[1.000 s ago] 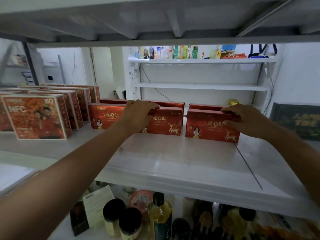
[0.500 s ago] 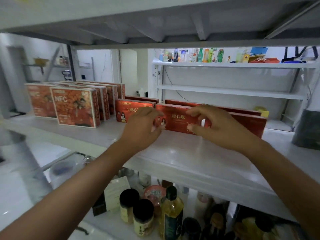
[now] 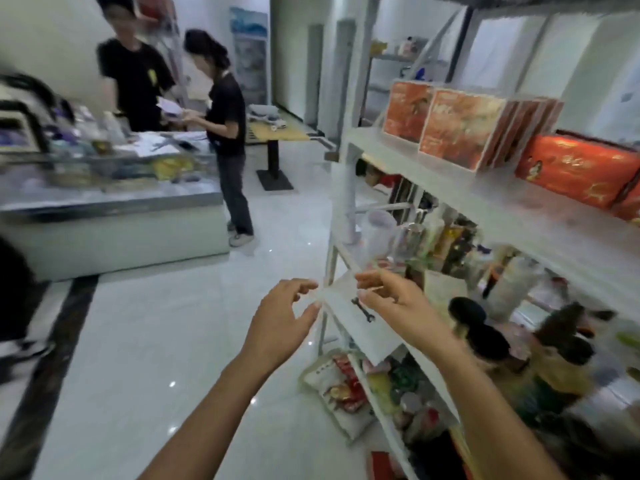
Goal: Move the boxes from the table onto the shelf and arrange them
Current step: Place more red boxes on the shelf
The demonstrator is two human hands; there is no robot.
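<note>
My view has swung left, away from the shelf. Both hands hang in the air in front of the rack's left end, holding nothing. My left hand (image 3: pixel 282 318) has loosely spread fingers. My right hand (image 3: pixel 394 299) is relaxed, fingers pointing left. The white shelf (image 3: pixel 450 199) runs up the right side. On it stand several orange picture boxes (image 3: pixel 460 128), and to their right the red boxes (image 3: pixel 575 169) lie in a row. The table (image 3: pixel 114 202) with a cluttered top stands at the left, across the floor.
Two people in black shirts stand beyond the table's far end (image 3: pixel 225 109). A small table (image 3: pixel 277 133) stands behind them. The lower shelves hold bottles and jars (image 3: pixel 485 327) and food packets (image 3: pixel 343 386). A wrench (image 3: pixel 362 309) lies on a lower shelf board. White tiled floor (image 3: pixel 166 341) spreads between table and rack.
Both hands have let go of the red boxes and dropped away from the shelf. The view has turned left from the shelf toward the room and the table.
</note>
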